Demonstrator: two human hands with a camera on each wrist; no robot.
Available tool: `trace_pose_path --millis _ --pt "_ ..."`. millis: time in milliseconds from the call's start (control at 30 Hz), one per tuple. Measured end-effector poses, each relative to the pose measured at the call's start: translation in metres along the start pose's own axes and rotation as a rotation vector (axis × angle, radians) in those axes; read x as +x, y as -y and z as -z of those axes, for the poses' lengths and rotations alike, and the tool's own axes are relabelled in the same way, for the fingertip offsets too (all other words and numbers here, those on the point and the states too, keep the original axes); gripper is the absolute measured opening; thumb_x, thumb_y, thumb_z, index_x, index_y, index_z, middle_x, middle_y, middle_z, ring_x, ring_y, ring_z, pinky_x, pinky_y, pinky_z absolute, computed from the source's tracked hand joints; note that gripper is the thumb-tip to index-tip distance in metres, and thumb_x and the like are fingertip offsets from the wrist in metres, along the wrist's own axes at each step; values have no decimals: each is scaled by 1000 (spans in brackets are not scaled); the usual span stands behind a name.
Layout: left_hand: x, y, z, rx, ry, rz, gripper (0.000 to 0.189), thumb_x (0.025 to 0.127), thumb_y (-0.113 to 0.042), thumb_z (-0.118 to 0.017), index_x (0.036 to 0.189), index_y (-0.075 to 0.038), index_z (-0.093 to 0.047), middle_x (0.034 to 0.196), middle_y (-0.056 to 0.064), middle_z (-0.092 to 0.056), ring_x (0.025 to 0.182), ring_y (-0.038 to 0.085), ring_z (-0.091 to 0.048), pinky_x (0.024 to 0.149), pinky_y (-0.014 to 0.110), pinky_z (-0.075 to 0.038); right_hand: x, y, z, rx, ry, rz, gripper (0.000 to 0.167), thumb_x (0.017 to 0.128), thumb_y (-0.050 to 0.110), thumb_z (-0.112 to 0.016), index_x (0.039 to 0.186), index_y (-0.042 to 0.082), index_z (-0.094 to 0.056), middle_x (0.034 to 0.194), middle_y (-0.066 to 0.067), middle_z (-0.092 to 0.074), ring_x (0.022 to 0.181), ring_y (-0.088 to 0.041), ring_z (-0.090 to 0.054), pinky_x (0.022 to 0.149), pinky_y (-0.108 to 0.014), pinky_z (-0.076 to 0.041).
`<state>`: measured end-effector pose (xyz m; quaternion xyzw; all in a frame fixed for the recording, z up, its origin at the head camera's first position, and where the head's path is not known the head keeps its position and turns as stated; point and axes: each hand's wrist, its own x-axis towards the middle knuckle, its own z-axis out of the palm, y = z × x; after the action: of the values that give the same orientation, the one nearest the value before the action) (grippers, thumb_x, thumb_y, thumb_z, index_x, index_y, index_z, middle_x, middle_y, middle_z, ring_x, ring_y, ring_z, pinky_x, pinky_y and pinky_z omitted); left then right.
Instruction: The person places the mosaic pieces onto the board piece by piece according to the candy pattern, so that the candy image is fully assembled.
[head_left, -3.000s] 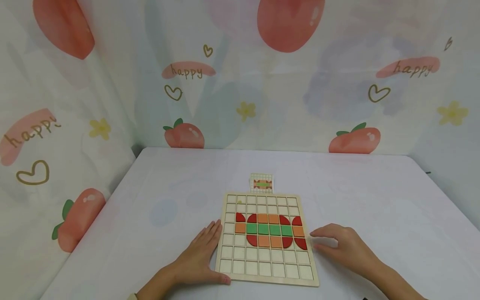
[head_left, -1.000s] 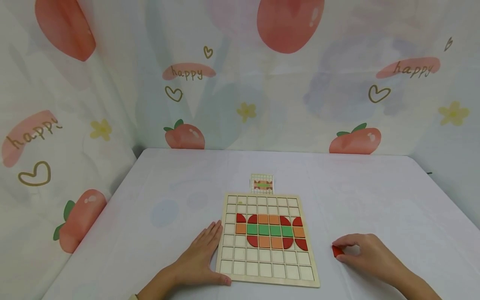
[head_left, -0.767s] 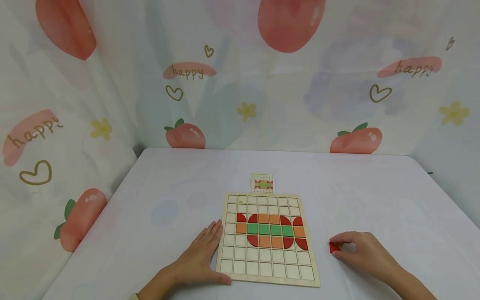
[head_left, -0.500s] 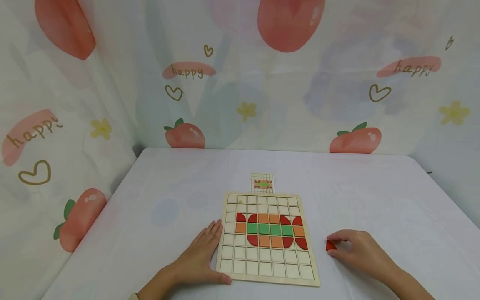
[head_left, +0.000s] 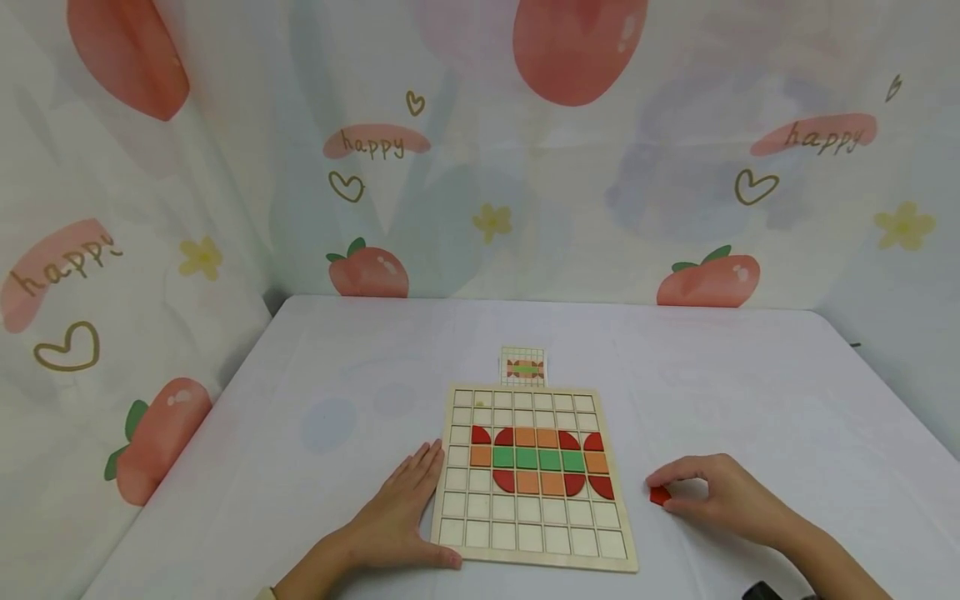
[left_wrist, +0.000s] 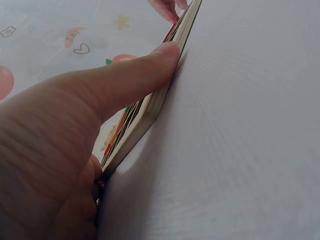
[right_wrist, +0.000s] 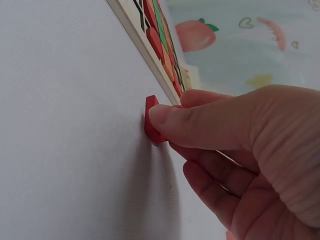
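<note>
A square wooden grid board (head_left: 442,517) lies on the white table, with red quarter-round, orange square and green square tiles in its middle rows. Along its left side rests my left hand (head_left: 393,521), fingers straight at the edge and thumb at the near left corner; in the left wrist view the thumb (left_wrist: 135,75) lies against the board's edge. To the right of the board, my right hand (head_left: 727,500) pinches a red tile (head_left: 659,496) between thumb and fingers. The right wrist view has this red tile (right_wrist: 151,122) close over the tabletop, partly hidden by the thumb.
Behind the board, a small pattern card (head_left: 524,367) shows a similar red, orange and green design on a grid. A dark object (head_left: 761,591) appears at the bottom edge near the right forearm. Printed cloth walls (head_left: 570,208) stand behind and at the sides.
The right hand was at the board's right edge three seconds ago, then farther right with a red tile. Since then it has moved slightly left, the tile turning in its fingers. Left hand unmoved.
</note>
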<state>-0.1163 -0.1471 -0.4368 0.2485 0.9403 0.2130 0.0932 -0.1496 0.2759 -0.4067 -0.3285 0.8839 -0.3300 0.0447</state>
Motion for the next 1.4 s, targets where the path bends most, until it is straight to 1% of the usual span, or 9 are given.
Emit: trace_pose_path --millis 100,300,367,767,867,967,1067,1200,1400 --pt "0 0 -1 -1 -5 -5 123 63 -81 -52 147 -3 -9 153 7 -4 139 21 1 109 43 -9 0 0 -2 -32 -37 -34 23 75 20 -76 97 13 -71 91 10 -67 84 -5 -61 73 -23 -50" --pt "0 1 -1 1 -5 -3 124 62 -82 -52 147 -3 -9 153 7 -3 139 21 1 109 44 -8 1 4 -8 -99 -106 -259 23 72 24 -78 93 17 -72 87 14 -66 82 -3 -58 73 -28 -50" --pt "0 1 -1 5 -4 -1 124 62 -82 -52 147 -3 -9 153 7 -4 139 21 1 109 44 -9 2 6 -10 -109 -134 -299 23 70 24 -79 92 18 -72 87 13 -66 82 -4 -58 73 -30 -50" --pt "-1 1 -1 8 -14 -18 123 63 -81 -52 147 -2 -9 153 7 -3 139 21 2 110 42 -8 1 9 -16 -198 -231 -356 24 64 27 -83 83 19 -71 79 16 -62 78 -7 -56 75 -33 -49" --pt "-1 1 0 4 -18 -19 122 64 -81 -52 147 -2 -9 153 7 -4 139 22 0 109 43 -9 -1 8 -15 -206 -258 -308 28 63 33 -83 85 20 -71 79 17 -62 78 -5 -57 74 -30 -49" --pt "-1 0 -1 1 -20 -19 122 64 -81 -52 147 -2 -10 153 7 -4 139 22 0 109 43 -9 -4 3 -10 -186 -252 -196 32 64 33 -83 91 19 -71 84 16 -65 82 -5 -59 76 -19 -46" --pt "-2 0 0 -2 -24 -20 122 64 -80 -53 147 -2 -10 153 7 -4 139 21 0 109 43 -9 -7 -3 -5 -132 -165 -94 33 69 26 -80 99 17 -70 93 13 -66 90 -3 -59 78 -11 -41" --pt "-2 1 -1 -1 -30 -24 122 64 -80 -53 147 -2 -10 153 7 -4 139 22 0 109 43 -9 -8 -10 -2 -83 -80 -7 31 74 18 -77 104 12 -69 99 8 -66 94 -2 -58 79 -10 -41" --pt "-2 0 0 1 -24 -22 122 64 -80 -53 147 -2 -9 153 7 -4 139 21 0 109 43 -9 -7 -13 -6 -79 -115 83 28 74 12 -77 100 12 -70 96 8 -67 90 -3 -60 79 -6 -39"
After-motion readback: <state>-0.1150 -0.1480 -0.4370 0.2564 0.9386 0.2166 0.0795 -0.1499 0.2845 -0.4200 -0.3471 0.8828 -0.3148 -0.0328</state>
